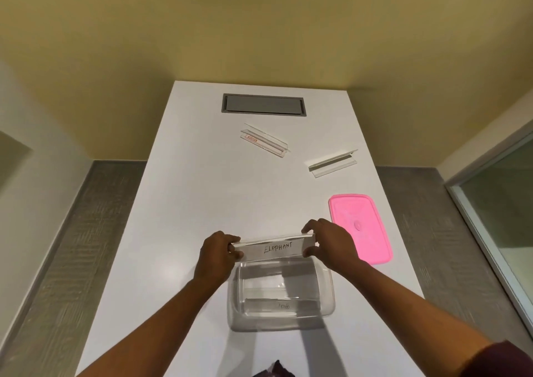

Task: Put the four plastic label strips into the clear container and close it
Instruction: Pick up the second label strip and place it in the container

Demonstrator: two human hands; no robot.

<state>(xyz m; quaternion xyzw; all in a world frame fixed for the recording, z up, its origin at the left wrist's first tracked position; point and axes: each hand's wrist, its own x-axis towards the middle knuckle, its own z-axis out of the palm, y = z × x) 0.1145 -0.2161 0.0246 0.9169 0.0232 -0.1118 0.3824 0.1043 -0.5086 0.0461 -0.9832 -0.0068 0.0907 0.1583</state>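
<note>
A label strip marked ELEPHANT (274,249) is held level just above the far rim of the clear container (235,298). My left hand (217,254) pinches its left end and my right hand (328,245) pinches its right end. One strip (274,304) lies inside the container on its bottom. Two more strips lie on the white table: one with a red tag (264,140) at the far middle, another (333,163) at the far right. The pink lid (360,226) rests flat to the right of the container.
A grey cable hatch (264,104) is set into the table's far end. The table (178,203) is narrow, with grey floor on both sides. A glass partition (501,209) stands at the right. Something dark (274,371) shows at the near edge.
</note>
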